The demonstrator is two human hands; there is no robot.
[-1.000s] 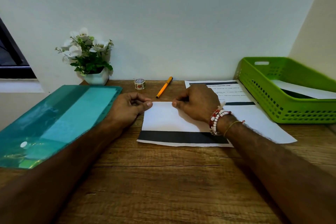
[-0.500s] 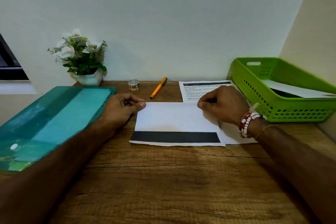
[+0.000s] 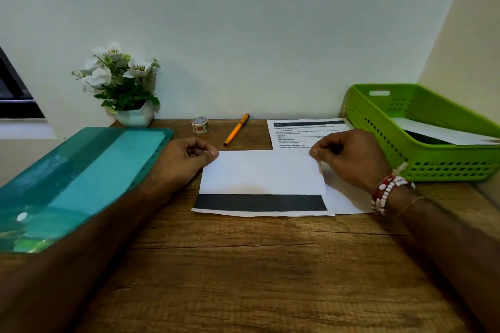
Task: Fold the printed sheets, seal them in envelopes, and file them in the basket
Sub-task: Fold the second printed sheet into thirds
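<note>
Pinching both far corners of the folded sheet [image 3: 262,173]: left hand [image 3: 186,159] on the far-left corner, right hand [image 3: 349,159] on the far-right, fingers curled onto the paper. Sheet lies flat mid-table [image 3: 243,265], black band along its near edge, overlapping a second printed sheet [image 3: 297,132] to its right. Green basket [image 3: 446,170] far right, white paper [image 3: 438,134] inside. Teal folder [image 3: 81,178] left; pen [image 3: 236,130] and tape roll [image 3: 200,125] at far edge.

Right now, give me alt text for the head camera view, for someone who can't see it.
On a wooden desk, the left hand and right hand pinch the far corners of a folded sheet. A green basket holding paper sits right, a teal folder left.
</note>
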